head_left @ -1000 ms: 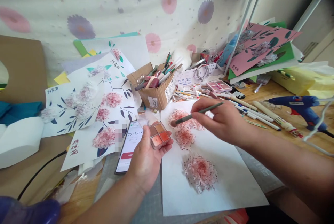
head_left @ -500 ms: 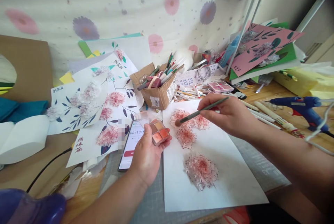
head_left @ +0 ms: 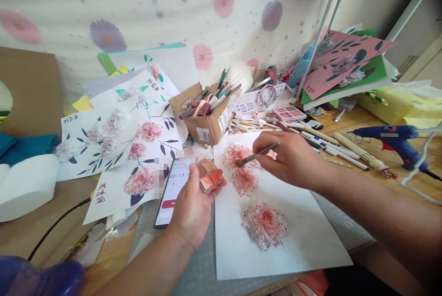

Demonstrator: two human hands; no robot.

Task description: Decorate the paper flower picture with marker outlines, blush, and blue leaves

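My left hand (head_left: 196, 201) is closed around a small eyeshadow palette (head_left: 210, 176) with several orange and brown pans and a clear lid flipped up. In my right hand (head_left: 285, 155) is a makeup brush (head_left: 263, 150) with a green-grey handle, pinched between the fingers. Its brown bristles are at the upper paper flowers (head_left: 235, 155); I cannot tell if they touch. Below lie a middle flower (head_left: 245, 180) and a larger pink-red paper flower (head_left: 265, 224) with dark-tipped petals. All are on a white sheet of paper (head_left: 304, 236). My hand partly hides the upper right flower.
A phone (head_left: 171, 190) showing a timer lies left of the sheet on a grey cutting mat (head_left: 203, 264). Finished flower sheets (head_left: 100, 142) spread at left. A cardboard box of pens (head_left: 207, 125) stands behind. Loose pens (head_left: 331, 144) and a blue glue gun (head_left: 390, 137) lie at right.
My right hand has tilted and moved slightly down and left, bringing the brush lower over the upper flowers. My left hand keeps the palette in place. The view has shifted slightly.
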